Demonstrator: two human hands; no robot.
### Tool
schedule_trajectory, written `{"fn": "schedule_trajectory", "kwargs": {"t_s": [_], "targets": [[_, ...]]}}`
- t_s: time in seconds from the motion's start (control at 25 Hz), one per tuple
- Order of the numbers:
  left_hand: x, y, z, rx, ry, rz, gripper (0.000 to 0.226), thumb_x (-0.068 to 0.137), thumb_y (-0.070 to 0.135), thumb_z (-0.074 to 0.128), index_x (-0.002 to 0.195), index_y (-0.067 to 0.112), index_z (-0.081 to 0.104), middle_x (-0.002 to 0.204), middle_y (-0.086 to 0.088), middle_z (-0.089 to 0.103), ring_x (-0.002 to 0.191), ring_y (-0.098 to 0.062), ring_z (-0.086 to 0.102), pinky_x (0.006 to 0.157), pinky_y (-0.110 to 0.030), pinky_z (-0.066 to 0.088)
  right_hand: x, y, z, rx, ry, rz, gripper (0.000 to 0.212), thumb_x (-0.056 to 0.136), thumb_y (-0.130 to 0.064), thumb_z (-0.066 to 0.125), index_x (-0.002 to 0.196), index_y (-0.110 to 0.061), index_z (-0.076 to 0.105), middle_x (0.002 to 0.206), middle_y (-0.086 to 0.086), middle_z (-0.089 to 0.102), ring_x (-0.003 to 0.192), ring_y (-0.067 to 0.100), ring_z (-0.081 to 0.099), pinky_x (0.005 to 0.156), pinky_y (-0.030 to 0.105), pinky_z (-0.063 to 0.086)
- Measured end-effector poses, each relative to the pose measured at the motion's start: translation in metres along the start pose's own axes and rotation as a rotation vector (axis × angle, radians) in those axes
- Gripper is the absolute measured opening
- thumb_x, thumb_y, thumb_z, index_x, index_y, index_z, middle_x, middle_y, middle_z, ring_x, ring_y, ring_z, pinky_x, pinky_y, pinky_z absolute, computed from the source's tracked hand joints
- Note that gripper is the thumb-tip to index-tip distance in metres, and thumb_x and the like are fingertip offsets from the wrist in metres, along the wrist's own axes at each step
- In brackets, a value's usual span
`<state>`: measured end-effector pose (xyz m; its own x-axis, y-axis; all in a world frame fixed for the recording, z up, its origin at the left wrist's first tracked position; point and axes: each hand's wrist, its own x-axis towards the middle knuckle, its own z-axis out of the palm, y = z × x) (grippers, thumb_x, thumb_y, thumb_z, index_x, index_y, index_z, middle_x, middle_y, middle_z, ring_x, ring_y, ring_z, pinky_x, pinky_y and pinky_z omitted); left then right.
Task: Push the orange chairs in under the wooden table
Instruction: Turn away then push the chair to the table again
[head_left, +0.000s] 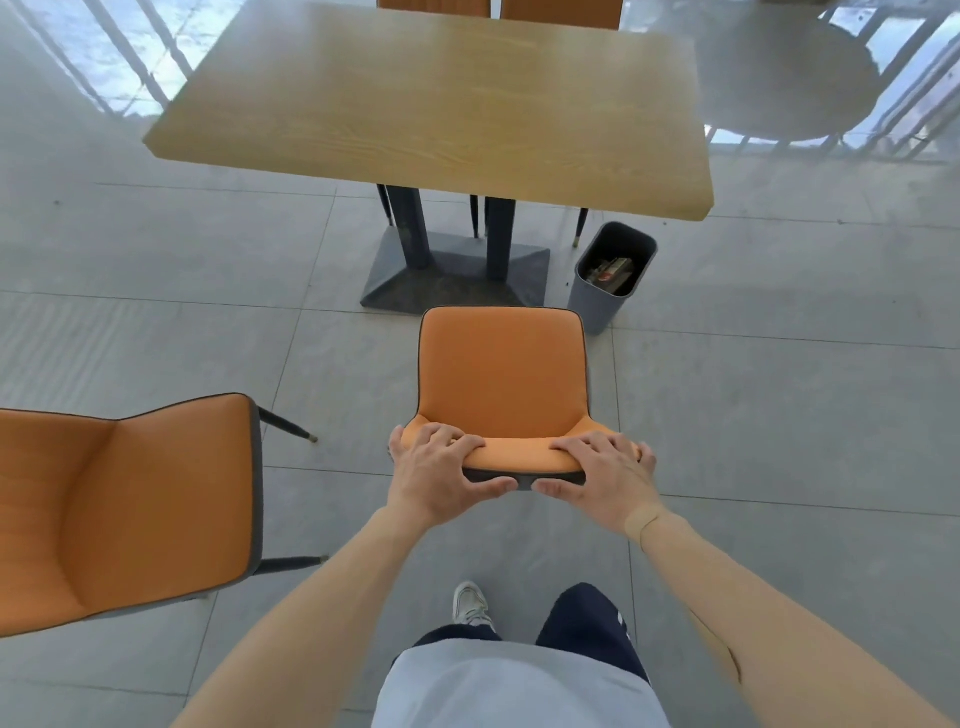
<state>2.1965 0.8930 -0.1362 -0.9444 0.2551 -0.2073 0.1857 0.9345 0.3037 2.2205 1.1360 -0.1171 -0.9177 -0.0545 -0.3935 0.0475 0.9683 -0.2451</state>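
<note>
On grey floor tiles (779, 415): wooden table (441, 104); grey bin (597, 306).

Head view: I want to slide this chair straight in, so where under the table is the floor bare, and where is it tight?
Bare floor lies left of the table base. It is crowded to the right, where the grey bin stands beside the base, close to the held chair. Both hands grip its backrest.

The person wears a pale grey-blue shirt (519, 691), dark navy trousers (587, 621), a white sneaker (470, 603), and bare forearms.
</note>
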Motion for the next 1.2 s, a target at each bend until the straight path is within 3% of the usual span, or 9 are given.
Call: {"fn": "schedule_trajectory", "kwargs": {"t_s": [0.6,0.72,0.84,1.2], "targets": [[0.123,-0.041,-0.046,0.062,-0.094,0.019,0.09,0.059,0.102,0.021,0.123,0.047,0.053,0.134,0.014,0.051,0.138,-0.016,0.027,0.11,-0.065,-0.002,0.114,-0.023,-0.043,0.046,-0.001,0.009,0.091,0.06,-0.097,0.012,0.13,-0.048,0.044,0.133,-0.012,0.049,0.122,0.021,0.035,0.103,0.052,0.022],[0.15,-0.046,-0.057,0.071,-0.114,0.017,0.091,0.059,0.101,0.022,0.126,0.047,0.051,0.135,0.014,0.049,0.137,-0.015,0.025,0.11,-0.058,0.007,0.139,-0.027,-0.052,0.062,-0.015,0.017,0.083,0.066,-0.094,0.021,0.131,-0.048,0.042,0.134,-0.011,0.049,0.123,0.021,0.035,0.102,0.053,0.021],[0.168,-0.051,-0.067,0.062,-0.147,0.006,0.093,0.058,0.101,0.024,0.128,0.046,0.05,0.133,0.014,0.049,0.13,-0.013,0.028,0.1,-0.045,0.02,0.156,-0.029,-0.058,0.05,-0.031,0.018,0.08,0.068,-0.092,0.023,0.132,-0.047,0.041,0.136,-0.01,0.048,0.124,0.022,0.035,0.103,0.055,0.022],[0.206,-0.062,-0.08,0.044,-0.146,0.017,0.09,0.059,0.101,0.025,0.127,0.047,0.05,0.132,0.016,0.05,0.128,-0.014,0.031,0.098,-0.042,0.019,0.192,-0.035,-0.074,0.059,-0.033,0.023,0.078,0.069,-0.093,0.023,0.13,-0.047,0.042,0.136,-0.01,0.048,0.124,0.022,0.035,0.104,0.056,0.02]]}}
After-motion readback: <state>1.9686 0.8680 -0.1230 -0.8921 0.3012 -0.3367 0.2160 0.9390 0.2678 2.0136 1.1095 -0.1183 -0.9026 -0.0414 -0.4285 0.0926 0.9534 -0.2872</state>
